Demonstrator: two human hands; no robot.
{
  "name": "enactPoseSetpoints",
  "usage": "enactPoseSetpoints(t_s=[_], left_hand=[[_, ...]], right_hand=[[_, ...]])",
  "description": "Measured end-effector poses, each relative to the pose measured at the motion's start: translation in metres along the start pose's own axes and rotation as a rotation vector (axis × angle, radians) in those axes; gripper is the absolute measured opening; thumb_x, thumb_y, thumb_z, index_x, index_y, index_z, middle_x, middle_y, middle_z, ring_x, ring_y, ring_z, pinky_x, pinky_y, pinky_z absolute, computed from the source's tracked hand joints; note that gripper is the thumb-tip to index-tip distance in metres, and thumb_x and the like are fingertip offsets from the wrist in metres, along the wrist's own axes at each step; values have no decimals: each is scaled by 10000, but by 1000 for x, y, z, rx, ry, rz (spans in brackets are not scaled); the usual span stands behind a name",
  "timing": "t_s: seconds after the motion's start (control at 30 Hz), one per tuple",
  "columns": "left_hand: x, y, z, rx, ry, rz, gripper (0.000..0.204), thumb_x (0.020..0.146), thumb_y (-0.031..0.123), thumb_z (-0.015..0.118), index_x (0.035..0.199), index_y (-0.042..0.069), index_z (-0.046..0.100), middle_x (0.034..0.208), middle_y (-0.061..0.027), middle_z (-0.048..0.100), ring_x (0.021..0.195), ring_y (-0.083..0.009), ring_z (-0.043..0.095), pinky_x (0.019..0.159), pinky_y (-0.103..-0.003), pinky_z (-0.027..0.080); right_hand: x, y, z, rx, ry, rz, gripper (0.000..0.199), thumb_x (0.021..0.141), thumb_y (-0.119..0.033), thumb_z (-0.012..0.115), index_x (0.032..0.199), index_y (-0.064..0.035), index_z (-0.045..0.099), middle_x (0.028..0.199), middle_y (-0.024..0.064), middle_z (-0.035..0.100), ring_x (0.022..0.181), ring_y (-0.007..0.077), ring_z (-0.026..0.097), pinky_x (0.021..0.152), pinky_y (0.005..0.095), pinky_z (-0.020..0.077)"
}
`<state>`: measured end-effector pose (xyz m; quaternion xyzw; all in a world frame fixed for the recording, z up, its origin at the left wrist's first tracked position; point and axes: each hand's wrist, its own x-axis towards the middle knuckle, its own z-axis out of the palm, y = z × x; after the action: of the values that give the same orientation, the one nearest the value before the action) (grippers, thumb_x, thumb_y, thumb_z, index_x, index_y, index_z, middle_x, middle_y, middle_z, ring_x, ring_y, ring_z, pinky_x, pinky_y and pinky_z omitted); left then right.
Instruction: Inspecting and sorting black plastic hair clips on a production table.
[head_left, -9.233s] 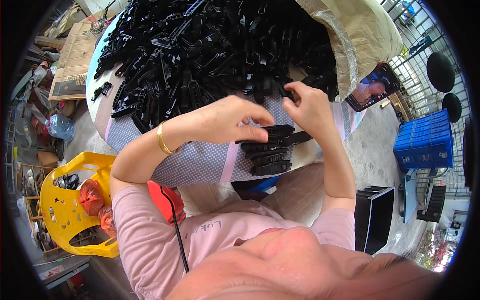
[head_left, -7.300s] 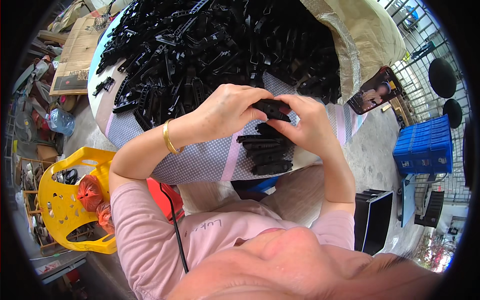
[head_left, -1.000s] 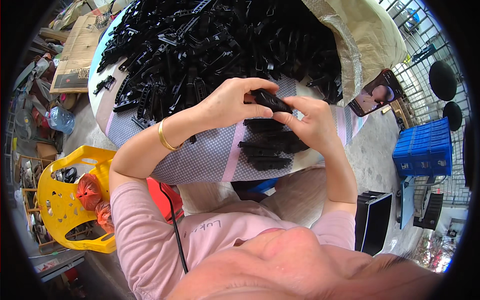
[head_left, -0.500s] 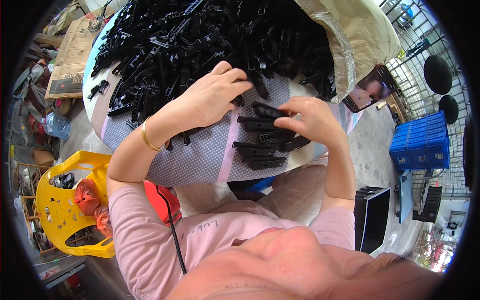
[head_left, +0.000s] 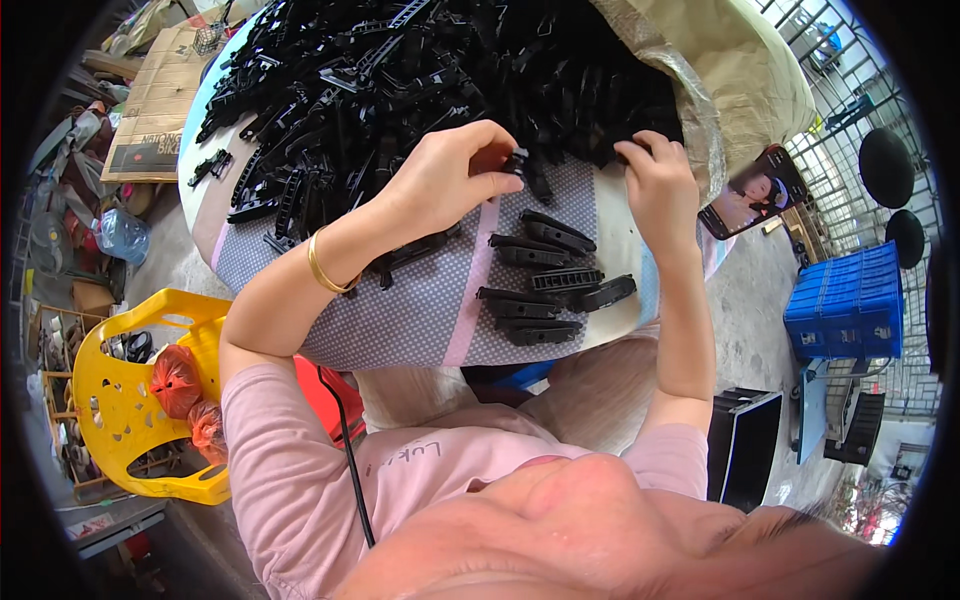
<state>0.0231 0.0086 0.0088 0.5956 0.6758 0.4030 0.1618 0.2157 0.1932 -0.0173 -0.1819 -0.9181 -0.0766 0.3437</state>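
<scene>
- Where the big heap of black plastic parts (head_left: 440,90) meets the bare cloth, the left hand (head_left: 445,180) reaches in, its fingers (head_left: 495,165) pinched shut on one small black piece (head_left: 517,160) at the heap's near edge.
- The right hand (head_left: 660,185) rests at the heap's right edge, fingers curled onto the parts there; whether it grips one cannot be told.
- Between the hands and nearer the person, a small row of sorted black parts (head_left: 550,275) lies on the dotted grey cloth (head_left: 420,310) covering the round tabletop.
- A gold bangle (head_left: 325,265) circles the left wrist.
- A phone (head_left: 752,192) lies right of the right hand, beside a tan sack (head_left: 740,70).
- A yellow plastic chair (head_left: 120,400) stands at lower left.
</scene>
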Motion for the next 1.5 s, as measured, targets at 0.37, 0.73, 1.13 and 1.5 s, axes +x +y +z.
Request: enactPoseSetpoints(t_s=[0.37, 0.73, 1.13, 1.5], left_hand=[[-4, 8, 8, -851, -103, -366, 320, 842, 79, 661, 1105, -63, 547, 981, -121, 622, 855, -169, 644, 818, -281, 547], [-10, 20, 5, -727, -122, -325, 375, 854, -9, 596, 1213, -80, 512, 1004, -139, 644, 877, -173, 659, 825, -269, 547], [-13, 14, 11, -1012, -91, -296, 330, 858, 19, 599, 1175, -58, 546, 1023, -101, 615, 927, -142, 620, 870, -285, 528], [-12, 19, 9, -751, -49, -33, 340, 777, -39, 678, 1108, -28, 602, 939, -71, 660, 861, -93, 619, 757, -217, 511]], right_hand=[[-8, -64, -23, 1364, -85, 171, 288, 806, 190, 480, 1055, 48, 512, 1241, 187, 498, 1060, 210, 577, 879, 306, 499], [-7, -70, -26, 1268, -8, 306, 299, 758, 183, 484, 965, 24, 629, 1096, 145, 648, 984, 163, 615, 830, 247, 478], [-8, -74, -32, 711, 140, -96, 292, 703, 163, 555, 916, 0, 669, 1018, 154, 675, 899, 259, 666, 772, 294, 520], [-5, -59, -47, 1043, -381, 189, 636, 688, -102, 738, 1269, 12, 505, 1218, 122, 585, 1096, 215, 571, 921, 317, 449]])
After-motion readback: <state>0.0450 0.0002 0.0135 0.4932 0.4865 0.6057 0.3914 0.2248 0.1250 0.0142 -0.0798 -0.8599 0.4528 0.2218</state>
